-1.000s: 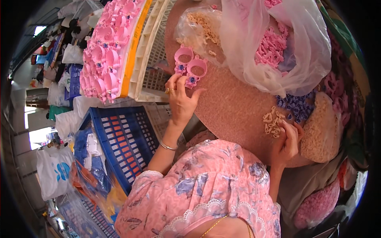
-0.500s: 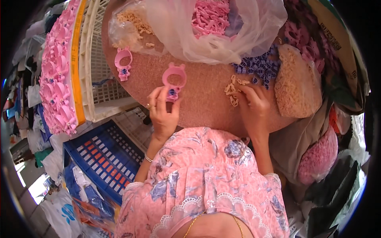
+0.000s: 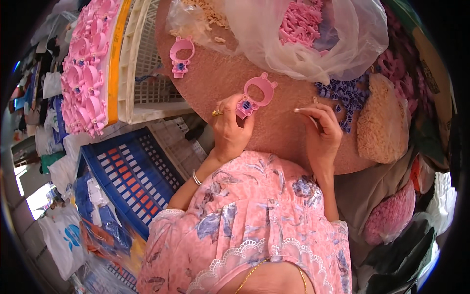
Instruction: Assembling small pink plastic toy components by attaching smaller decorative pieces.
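Observation:
My left hand (image 3: 233, 126) pinches the lower end of a pink plastic bear-eared ring toy (image 3: 266, 86) over the round table (image 3: 215, 73). A small blue striped piece sits on the toy's body. To its right, my right hand (image 3: 324, 131) is closed, fingertips pointing left toward the toy but apart from it. A small pale piece (image 3: 296, 110) shows at those fingertips; its exact shape is too small to make out. A second pink ring toy (image 3: 181, 51), also with a blue piece, lies at the table's left edge. Blue striped pieces (image 3: 348, 95) lie loose beyond my right hand.
A clear bag of pink parts (image 3: 301, 22) stands at the far side, beside cream pieces (image 3: 213, 14). A bag of cream pieces (image 3: 382, 125) leans at right. To the left are a cream crate (image 3: 132, 73), stacked pink toys (image 3: 88, 73) and a blue basket (image 3: 129, 183).
The view has shifted, so the table sits farther right. My left hand has tilted the toy to the right. My right hand has moved left from the cream pieces toward the toy.

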`<state>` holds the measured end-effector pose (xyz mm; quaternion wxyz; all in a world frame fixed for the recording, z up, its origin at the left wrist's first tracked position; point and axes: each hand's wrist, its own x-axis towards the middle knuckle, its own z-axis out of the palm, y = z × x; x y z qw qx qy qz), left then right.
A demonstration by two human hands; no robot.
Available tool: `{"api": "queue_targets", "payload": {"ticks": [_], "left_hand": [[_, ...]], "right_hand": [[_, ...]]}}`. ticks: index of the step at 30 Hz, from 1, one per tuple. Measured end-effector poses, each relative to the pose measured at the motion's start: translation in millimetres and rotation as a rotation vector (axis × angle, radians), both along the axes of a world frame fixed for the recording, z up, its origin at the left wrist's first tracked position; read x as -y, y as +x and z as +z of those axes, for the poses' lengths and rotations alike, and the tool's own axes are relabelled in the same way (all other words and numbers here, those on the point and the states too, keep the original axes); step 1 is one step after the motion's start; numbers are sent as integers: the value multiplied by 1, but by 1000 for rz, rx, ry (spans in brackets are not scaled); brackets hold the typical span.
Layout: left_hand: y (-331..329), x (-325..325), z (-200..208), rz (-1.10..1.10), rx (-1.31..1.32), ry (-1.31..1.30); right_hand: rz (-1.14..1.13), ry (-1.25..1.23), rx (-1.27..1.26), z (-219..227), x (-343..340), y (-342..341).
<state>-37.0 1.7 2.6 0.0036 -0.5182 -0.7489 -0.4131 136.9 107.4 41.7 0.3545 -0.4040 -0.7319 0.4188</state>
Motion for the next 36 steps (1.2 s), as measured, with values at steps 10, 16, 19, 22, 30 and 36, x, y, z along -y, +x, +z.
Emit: {"api": "queue_targets", "payload": {"ticks": [10,16,19,22,30,36], "left_hand": [[3,4,-7,-153,109,232],[1,3,-9,-139,101,268],[2,2,-11,-126,92,291],[1,2,-7,-146,103,292],[2,5,-13,-170,104,271],[2,4,-9,-228,57,271]], "right_hand": [[129,248,55,2,15,-32],[32,-584,-287,3,24,-30],[26,-692,-320,3,22,-28],[57,-631,-253,0,20,-25],[64,321,120,-3,17,-25],[125,600,234,-3,16,-27]]}}
